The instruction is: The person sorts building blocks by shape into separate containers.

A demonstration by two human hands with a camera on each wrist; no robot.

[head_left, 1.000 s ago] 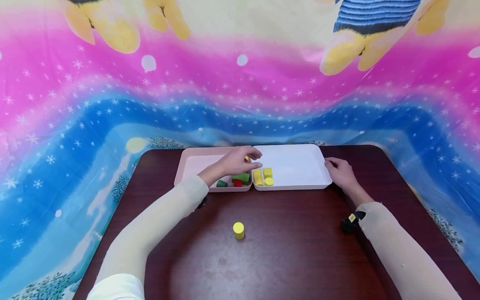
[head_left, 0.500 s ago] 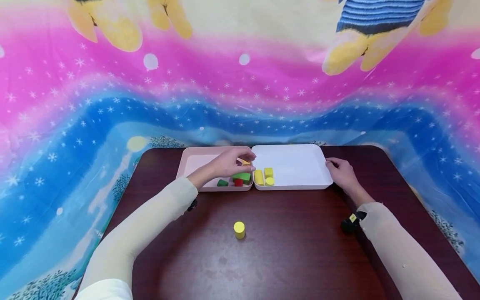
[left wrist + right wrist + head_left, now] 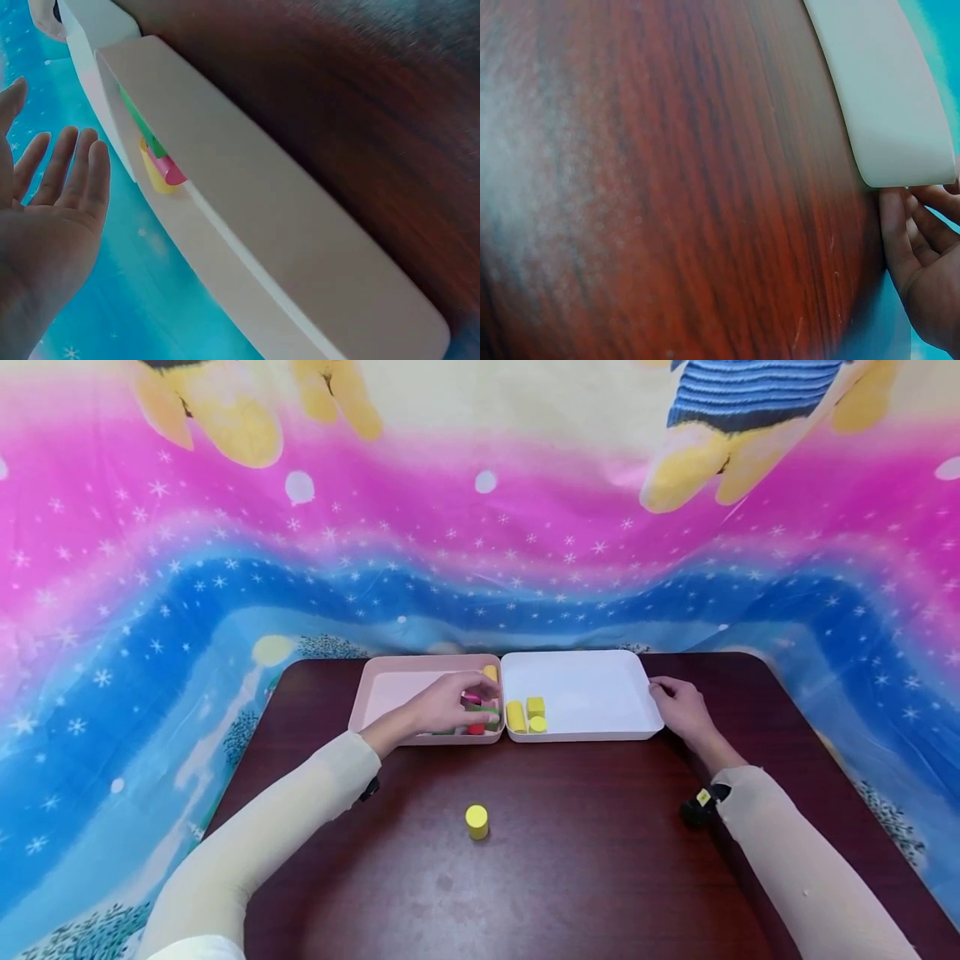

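My left hand point(image 3: 446, 703) hovers over the right end of the pink tray point(image 3: 386, 689), fingers extended and nothing held. Beneath it, partly hidden, lie a red block point(image 3: 476, 728), a green block point(image 3: 142, 124), a pink cylinder point(image 3: 171, 172) and a yellow piece point(image 3: 156, 178). At the right end of the white tray point(image 3: 592, 693), my right hand point(image 3: 681, 706) grips the rim with curled fingers. A yellow cube point(image 3: 535, 705), a lying yellow cylinder point(image 3: 515, 717) and a round yellow block point(image 3: 537, 724) sit in that tray's left end.
A yellow cylinder point(image 3: 477, 822) stands upright on the dark wooden table point(image 3: 570, 860), in front of the trays. The two trays lie side by side near the table's far edge. Behind them hangs a patterned cloth point(image 3: 480, 568).
My left hand has moved left and slightly toward me, from the border of the trays to over the pink tray's blocks. The right hand has stayed at the white tray's rim.
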